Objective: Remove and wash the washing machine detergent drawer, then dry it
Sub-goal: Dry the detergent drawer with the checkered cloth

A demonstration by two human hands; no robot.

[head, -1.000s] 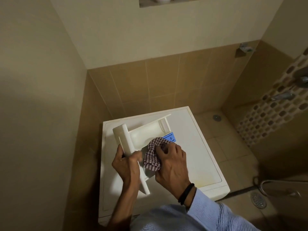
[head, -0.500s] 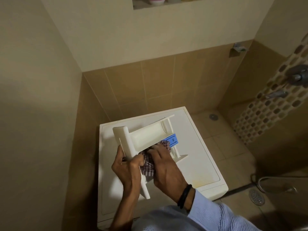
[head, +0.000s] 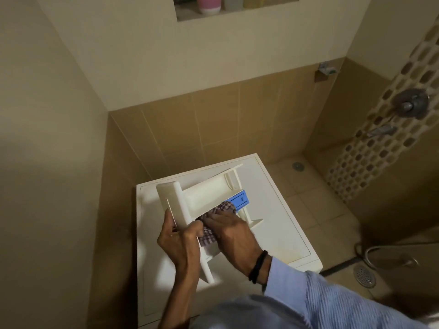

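The white detergent drawer (head: 205, 195) is held over the top of the washing machine (head: 275, 210), tilted, with its front panel towards the left wall and its open compartments facing up. Whether it rests on the machine cannot be told. A blue insert (head: 241, 200) is seen at the far end of one compartment. The front panel is gripped by the left hand (head: 180, 241), with the fingers curled round its edge and the thumb set against its inner face. A checked cloth (head: 224, 207) is bunched inside the drawer, just beside the blue insert, and is pressed down by the right hand (head: 231, 231), whose fingers are bent over it and hold it. A black wristband (head: 257, 267) is worn on the right wrist, above a pale blue sleeve (head: 332, 302). The machine is set in a corner of tiled walls. On the floor to the right a round drain (head: 364, 276) and a loop of hose (head: 380, 254) are seen. A shower valve (head: 411, 104) is fixed to the patterned right wall, and a pink bottle (head: 210, 4) stands in a wall niche above.
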